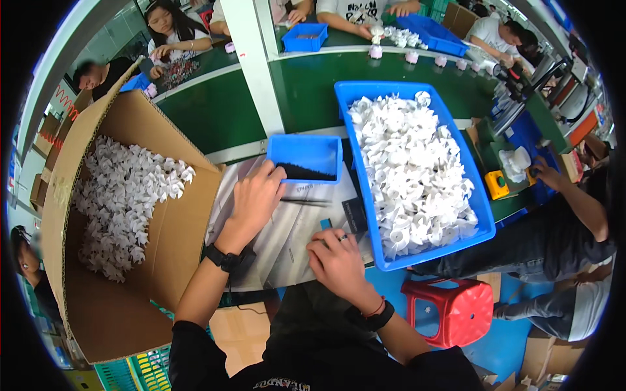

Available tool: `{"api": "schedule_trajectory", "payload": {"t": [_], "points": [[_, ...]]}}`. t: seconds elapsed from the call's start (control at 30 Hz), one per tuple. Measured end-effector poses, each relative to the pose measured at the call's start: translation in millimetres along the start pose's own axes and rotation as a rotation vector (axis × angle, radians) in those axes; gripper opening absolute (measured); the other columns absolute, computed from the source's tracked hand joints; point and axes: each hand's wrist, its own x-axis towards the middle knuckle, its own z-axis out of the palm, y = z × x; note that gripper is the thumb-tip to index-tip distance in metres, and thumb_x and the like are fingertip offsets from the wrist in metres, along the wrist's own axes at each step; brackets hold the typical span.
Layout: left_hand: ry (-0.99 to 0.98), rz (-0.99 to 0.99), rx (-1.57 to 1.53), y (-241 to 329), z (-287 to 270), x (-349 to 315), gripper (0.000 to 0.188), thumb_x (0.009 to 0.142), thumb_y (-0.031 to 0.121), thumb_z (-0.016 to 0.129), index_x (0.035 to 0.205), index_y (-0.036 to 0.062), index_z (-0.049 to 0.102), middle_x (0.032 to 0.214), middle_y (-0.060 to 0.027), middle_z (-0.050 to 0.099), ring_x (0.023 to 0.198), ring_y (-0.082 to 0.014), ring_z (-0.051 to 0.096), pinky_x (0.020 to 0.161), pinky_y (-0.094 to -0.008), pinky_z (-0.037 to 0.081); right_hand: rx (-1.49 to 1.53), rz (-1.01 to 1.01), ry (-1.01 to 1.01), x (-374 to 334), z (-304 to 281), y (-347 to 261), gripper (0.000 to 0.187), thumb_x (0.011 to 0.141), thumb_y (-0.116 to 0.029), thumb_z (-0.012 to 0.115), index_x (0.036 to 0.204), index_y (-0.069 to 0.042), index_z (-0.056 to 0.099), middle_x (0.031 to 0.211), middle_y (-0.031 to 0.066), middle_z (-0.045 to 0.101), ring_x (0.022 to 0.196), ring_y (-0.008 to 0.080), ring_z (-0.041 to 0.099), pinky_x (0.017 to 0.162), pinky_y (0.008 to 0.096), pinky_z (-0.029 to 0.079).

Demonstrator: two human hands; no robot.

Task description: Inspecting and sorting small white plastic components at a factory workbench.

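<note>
My left hand [255,199] is at the near left corner of a small blue bin [304,144]. Its fingers bend together at the bin's edge, and I cannot make out what they hold. Small black pieces [301,172] lie heaped along the bin's near side. On the sheet-covered table, my right hand [339,260] is curled closed, its fingertips tucked out of sight. Just beyond those fingers lies a small teal object [325,223], beside a dark flat piece [354,215]. White pinwheel-shaped plastic parts [414,169] fill a large blue tray [376,225] to the right.
A big open cardboard box [186,251] with more white parts [127,202] stands left. Behind a white post [260,72] runs a green conveyor [319,72] carrying small pink-and-white items. A red stool [460,313] is at lower right. Several people work around; one person's hand [551,174] is at right.
</note>
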Motion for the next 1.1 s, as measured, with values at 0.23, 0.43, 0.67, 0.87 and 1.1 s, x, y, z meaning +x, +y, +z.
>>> {"api": "schedule_trajectory", "payload": {"t": [0.23,0.43,0.67,0.87,1.1], "points": [[0.049,0.000,-0.161,15,-74,14,0.036,0.080,0.015,0.071,0.113,0.0087,0.059,0.107,-0.0093,0.059,0.079,-0.0291,0.063,0.066,-0.0402,0.051,0.030,0.004,-0.018,-1,1,-4,0.011,0.076,-0.009,0.068,0.086,-0.010,0.064,0.097,0.0004,0.058,0.093,0.0233,0.055,0.077,0.0361,0.042],[0.660,0.446,-0.561,38,-223,37,0.080,0.078,0.039,0.078,0.142,0.0088,0.040,0.144,-0.0125,0.043,0.122,-0.0291,0.050,0.090,-0.0340,0.043,0.021,0.022,-0.027,0,-2,1,0.012,0.076,-0.009,0.068,0.087,-0.010,0.064,0.097,0.0010,0.058,0.093,0.0238,0.055,0.076,0.0364,0.041],[0.680,0.537,-0.687,26,-227,5,0.059,0.085,0.036,0.069,0.132,0.0084,0.047,0.130,-0.0104,0.046,0.111,-0.0280,0.051,0.088,-0.0358,0.042,0.045,-0.005,-0.041,4,1,-1,0.013,0.076,-0.008,0.068,0.088,-0.010,0.064,0.098,0.0016,0.058,0.092,0.0246,0.055,0.075,0.0368,0.041],[0.706,0.684,-0.832,17,-222,-5,0.043,0.090,0.035,0.060,0.123,0.0080,0.052,0.118,-0.0086,0.049,0.101,-0.0270,0.051,0.086,-0.0373,0.041,0.043,0.011,-0.060,0,-2,-2,0.014,0.075,-0.006,0.068,0.088,-0.010,0.064,0.098,0.0023,0.058,0.089,0.0250,0.055,0.074,0.0371,0.041],[0.736,0.868,-1.007,-10,-212,-2,0.031,0.097,0.032,0.051,0.113,0.0075,0.059,0.104,-0.0065,0.053,0.091,-0.0258,0.051,0.083,-0.0390,0.040,-0.095,-0.053,0.004,-1,11,-11,0.017,0.072,-0.006,0.068,0.088,-0.009,0.063,0.090,0.0041,0.058,0.083,0.0255,0.056,0.071,0.0352,0.043]]}}
